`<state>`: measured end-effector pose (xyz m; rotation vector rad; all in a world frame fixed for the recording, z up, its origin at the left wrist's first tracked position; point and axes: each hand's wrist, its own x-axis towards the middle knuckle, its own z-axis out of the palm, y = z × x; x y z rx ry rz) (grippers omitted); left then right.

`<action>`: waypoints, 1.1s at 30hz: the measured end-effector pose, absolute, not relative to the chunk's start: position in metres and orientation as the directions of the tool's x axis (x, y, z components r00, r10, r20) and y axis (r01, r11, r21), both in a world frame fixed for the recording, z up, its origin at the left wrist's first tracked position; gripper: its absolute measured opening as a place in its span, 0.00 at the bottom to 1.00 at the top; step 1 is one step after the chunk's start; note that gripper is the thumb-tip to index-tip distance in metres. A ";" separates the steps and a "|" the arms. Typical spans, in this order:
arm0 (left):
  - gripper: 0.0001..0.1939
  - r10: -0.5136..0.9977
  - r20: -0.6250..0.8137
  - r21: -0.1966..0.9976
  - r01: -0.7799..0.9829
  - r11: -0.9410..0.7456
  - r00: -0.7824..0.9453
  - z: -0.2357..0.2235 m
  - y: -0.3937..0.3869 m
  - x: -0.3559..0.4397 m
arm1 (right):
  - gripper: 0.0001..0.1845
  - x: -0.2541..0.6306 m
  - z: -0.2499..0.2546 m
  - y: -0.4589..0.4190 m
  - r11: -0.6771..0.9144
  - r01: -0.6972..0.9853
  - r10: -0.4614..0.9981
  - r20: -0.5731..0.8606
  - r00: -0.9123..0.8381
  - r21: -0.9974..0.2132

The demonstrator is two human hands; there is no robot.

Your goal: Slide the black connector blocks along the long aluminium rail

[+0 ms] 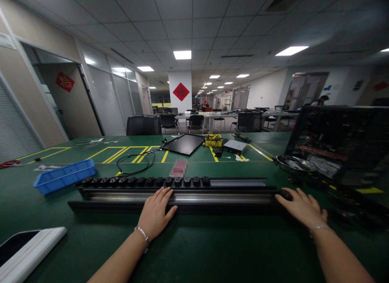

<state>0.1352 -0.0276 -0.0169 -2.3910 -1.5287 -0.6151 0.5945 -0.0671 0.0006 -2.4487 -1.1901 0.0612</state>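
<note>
A long black metal channel (225,199) with a shiny inner strip lies across the table before me. Along its far side runs a second black rail (240,182), its left and middle part filled by a row of black socket-like blocks (159,181). My left hand (156,210) lies on the channel left of its middle, fingers stretched out over the near wall and thumb apart. At the channel's right end, my right hand (302,208) pinches a small black block (286,194) between thumb and fingers. Its exact kind is partly hidden.
A blue bin (65,176) stands left, with a coiled black cable (136,163) beyond the rails. Farther back are a flat black panel (183,144), a yellow box (213,140) and a grey box (235,146). A metal bowl (296,163) and an open black case (340,141) stand right.
</note>
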 end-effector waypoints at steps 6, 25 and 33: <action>0.24 0.813 0.461 0.040 0.907 -0.419 0.355 -0.016 -0.028 0.136 | 0.38 0.596 0.000 -0.069 -0.550 0.734 0.771 0.097 0.630 -0.398; 0.25 0.823 0.446 0.038 0.912 -0.409 0.351 -0.018 -0.027 0.134 | 0.34 0.600 0.000 -0.073 -0.514 0.778 0.774 0.195 0.602 -0.361; 0.24 0.821 0.448 0.024 0.913 -0.408 0.355 -0.018 -0.027 0.135 | 0.36 0.601 -0.001 -0.072 -0.511 0.786 0.790 0.171 0.589 -0.347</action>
